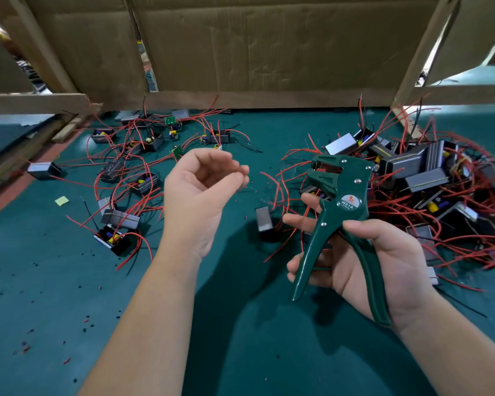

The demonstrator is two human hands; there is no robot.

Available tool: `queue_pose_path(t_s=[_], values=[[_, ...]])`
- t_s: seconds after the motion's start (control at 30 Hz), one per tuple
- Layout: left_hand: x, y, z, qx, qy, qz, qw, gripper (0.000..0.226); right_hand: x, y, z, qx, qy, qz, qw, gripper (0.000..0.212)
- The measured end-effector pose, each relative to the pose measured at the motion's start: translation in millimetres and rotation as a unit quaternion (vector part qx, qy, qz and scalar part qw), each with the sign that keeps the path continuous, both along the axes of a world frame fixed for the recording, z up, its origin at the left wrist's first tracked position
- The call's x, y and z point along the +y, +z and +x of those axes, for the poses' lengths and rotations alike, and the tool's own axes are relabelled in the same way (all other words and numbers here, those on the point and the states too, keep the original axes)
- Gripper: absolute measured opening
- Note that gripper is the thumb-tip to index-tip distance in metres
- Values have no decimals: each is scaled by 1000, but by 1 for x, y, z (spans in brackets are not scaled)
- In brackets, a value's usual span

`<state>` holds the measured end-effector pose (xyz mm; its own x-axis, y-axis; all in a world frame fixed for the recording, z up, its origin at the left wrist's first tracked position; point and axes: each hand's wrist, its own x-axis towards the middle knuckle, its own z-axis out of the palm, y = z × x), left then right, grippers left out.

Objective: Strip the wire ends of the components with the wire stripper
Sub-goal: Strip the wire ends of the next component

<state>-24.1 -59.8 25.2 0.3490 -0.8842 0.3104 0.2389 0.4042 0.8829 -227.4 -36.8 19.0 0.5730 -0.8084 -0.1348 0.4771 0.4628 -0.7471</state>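
The right hand [369,261] grasps the green wire stripper [337,195] by its handles. One handle lies along the palm under the thumb and the other crosses the curled fingers. The handles are spread apart and the tool's head points up and away from the person. The left hand [200,190] is raised beside it, palm turned inward and fingers loosely curled. Nothing shows in its grip, though the fingertips are blurred.

Both hands hover over a table [240,324] covered in a dark teal mat. Between the hands, just beyond the right fingertips, one boxed component [265,221] lies on the mat with its red wires trailing. Beyond and outside the right hand is a dense pile of components [429,178], dark housings tangled in red wires [412,212]. Beyond the left hand, more scattered components [143,138] are spread out across the mat, some showing small circuit boards, their red and black leads looping loosely. Outside the left forearm, small red and black insulation scraps [26,348] speckle the mat, and a yellow-green paper square [61,200] lies farther out. An orange strip [26,181] runs along the table's left edge.

At the far side of the table, a cardboard wall [255,47] stands behind a rough wooden frame [35,102], with narrow gaps between the sheets.
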Motion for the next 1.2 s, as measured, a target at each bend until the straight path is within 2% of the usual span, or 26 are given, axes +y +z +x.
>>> queue_pose_path(t_s=[0.03, 0.1, 0.2, 0.27, 0.37, 0.4, 0.5, 0.67, 0.8, 1.0, 1.2], values=[[-1, -2, 0, -35, 12, 23, 999, 35, 0, 0, 0, 0, 0, 2, 1000, 83], [-3, -8, 0, -172, 65, 78, 980, 39, 0, 0, 0, 4, -1, 6, 1000, 76], [-4, -15, 1, -369, 114, 122, 914, 30, 0, 0, 0, 6, -3, 6, 1000, 76], [-3, -20, 1, -470, 73, 122, 871, 21, 0, 0, 1, 6, -5, 1, 1000, 84], [-3, -27, -6, -590, -27, 143, 794, 36, 0, -1, 1, 4, -4, 1, 1000, 87], [-2, -28, -10, -597, -36, 147, 788, 35, 0, -1, 1, 2, -2, 1, 1000, 88], [-2, -26, -14, -536, -9, 140, 833, 17, 0, -1, 1, 1, -3, 5, 1000, 90], [0, -21, -11, -415, -23, 218, 883, 37, 0, -2, 1, 11, -10, 0, 1000, 89], [-1, -20, -12, -404, -3, 202, 892, 36, 0, -2, 1, 20, -15, -4, 1000, 73], [-2, -20, -12, -347, -11, 202, 916, 11, -1, -3, 1, 24, -11, -7, 1000, 91], [0, -18, -7, -364, -16, 153, 918, 24, -1, -2, 1, 29, -12, -9, 999, 72]])
